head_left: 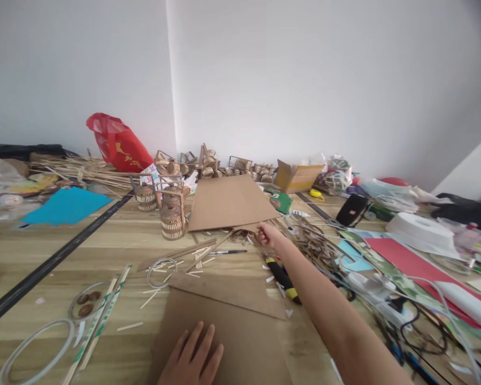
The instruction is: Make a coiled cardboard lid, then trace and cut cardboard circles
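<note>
My left hand (192, 357) lies with its fingers spread on a brown cardboard sheet (240, 339) at the near edge of the table. A second, narrower cardboard piece (228, 295) lies across the far end of that sheet. My right arm reaches forward, and my right hand (268, 235) is closed at the near right edge of another large cardboard sheet (232, 200). Its fingers appear to pinch cardboard at that edge; their tips are partly hidden. Below my right forearm lies a black and yellow tool handle (281, 278).
Small bamboo baskets with handles (172, 214) stand left of the far sheet, with more piled by the wall. Thin sticks (200, 256), wire coils (38, 350) and blue paper (67, 205) lie leftward. A power strip (380, 297), cables and a white roll (420, 233) crowd the right.
</note>
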{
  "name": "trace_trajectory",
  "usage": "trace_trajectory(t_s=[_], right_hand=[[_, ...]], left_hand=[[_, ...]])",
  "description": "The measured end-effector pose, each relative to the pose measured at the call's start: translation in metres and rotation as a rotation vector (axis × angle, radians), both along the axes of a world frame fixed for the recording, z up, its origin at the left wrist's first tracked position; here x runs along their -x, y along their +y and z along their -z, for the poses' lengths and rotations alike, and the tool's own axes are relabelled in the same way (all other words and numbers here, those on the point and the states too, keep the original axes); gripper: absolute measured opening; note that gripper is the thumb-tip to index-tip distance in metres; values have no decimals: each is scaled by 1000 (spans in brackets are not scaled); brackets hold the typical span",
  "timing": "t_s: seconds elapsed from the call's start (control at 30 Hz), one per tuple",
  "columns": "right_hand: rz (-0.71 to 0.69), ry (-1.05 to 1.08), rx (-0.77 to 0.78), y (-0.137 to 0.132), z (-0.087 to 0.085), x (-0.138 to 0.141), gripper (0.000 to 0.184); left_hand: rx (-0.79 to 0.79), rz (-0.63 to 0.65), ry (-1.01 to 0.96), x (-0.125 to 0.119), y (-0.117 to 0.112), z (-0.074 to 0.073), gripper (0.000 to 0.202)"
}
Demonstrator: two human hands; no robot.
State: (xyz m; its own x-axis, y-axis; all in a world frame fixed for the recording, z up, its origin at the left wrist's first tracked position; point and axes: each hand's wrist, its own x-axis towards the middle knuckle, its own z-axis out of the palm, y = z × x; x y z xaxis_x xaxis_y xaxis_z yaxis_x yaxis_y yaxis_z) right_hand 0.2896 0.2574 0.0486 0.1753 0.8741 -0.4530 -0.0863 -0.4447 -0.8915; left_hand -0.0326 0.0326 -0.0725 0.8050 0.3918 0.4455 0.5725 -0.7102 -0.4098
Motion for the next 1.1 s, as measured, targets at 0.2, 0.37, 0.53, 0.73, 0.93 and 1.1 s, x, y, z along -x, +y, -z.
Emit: trace_trajectory(t_s=[0.2, 0.37, 0.53, 0.73, 0.93, 1.1], right_hand=[[32, -59, 34, -59, -27, -49, 30], [18, -119, -7, -148, -38, -85, 22], [-59, -108, -122, -226, -39, -78, 32], [-298, -60, -124, -264, -5, -1, 50], [-718, -195, -173, -284, 28, 80, 58], [-813, -633, -370, -243, 28, 77, 24]], left_hand=[[387, -57, 34, 1, -2, -3, 56], [856, -208, 141, -14, -9, -53, 73], [948, -219, -4, -21, -19, -84, 63], [1302, -194, -957, -14, -39, -94, 41], [1559, -362, -1639, -10, -65, -87, 71], [1612, -504, -1869, 7, -72, -81, 58]])
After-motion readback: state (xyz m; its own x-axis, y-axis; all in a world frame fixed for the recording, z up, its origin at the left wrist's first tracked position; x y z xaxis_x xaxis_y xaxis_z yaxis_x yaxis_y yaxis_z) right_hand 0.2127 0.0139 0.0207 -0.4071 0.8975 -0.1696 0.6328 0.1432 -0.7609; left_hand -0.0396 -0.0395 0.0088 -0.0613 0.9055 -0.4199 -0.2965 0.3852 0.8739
